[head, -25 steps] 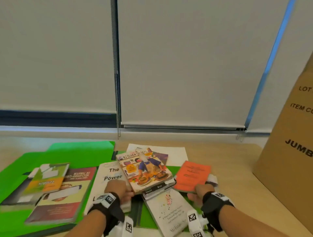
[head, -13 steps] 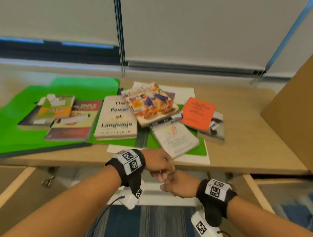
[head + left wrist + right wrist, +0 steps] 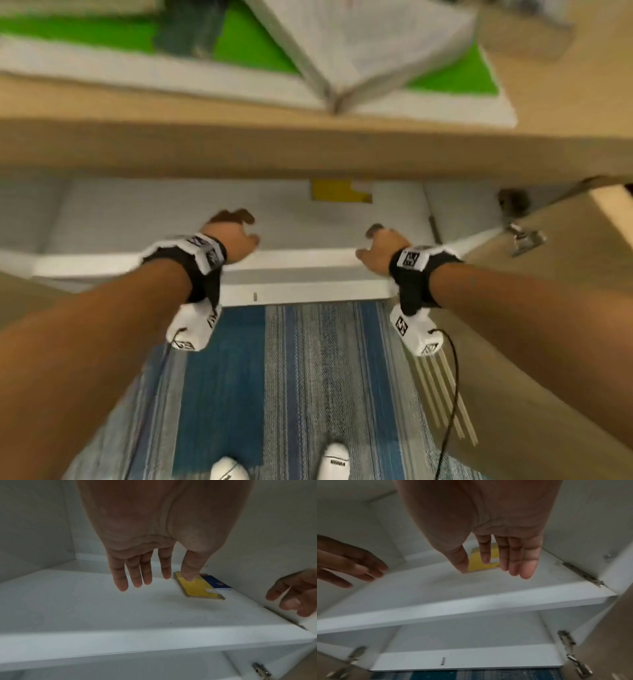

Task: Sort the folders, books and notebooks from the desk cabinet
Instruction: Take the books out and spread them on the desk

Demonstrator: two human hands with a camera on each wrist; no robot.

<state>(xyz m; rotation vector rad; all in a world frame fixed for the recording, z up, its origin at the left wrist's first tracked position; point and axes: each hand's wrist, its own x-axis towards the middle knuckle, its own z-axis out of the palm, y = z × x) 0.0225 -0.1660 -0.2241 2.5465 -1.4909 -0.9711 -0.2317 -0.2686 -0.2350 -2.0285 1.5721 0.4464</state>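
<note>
A yellow book (image 3: 197, 588) lies flat at the back right of the white cabinet shelf (image 3: 102, 615), with a blue booklet (image 3: 216, 583) just behind it. The yellow book (image 3: 339, 192) shows under the desk edge in the head view, and as a yellow book (image 3: 476, 563) behind my right fingers. My left hand (image 3: 233, 233) reaches over the shelf with straight fingers (image 3: 135, 577), holding nothing. My right hand (image 3: 376, 246) hovers to its right, fingers (image 3: 515, 561) extended and empty. Both hands stay short of the books.
The wooden desk top (image 3: 308, 147) juts out above the shelf, carrying a white book (image 3: 370, 44) on a green folder (image 3: 246, 44). Open cabinet doors with metal hinges (image 3: 524, 236) flank both sides. A lower shelf (image 3: 453, 660) and striped blue carpet (image 3: 274, 377) lie below.
My hands have dropped from the desk front, parted, and reached into the cabinet shelf. The view has tilted down from the books on the desk to the cabinet and floor.
</note>
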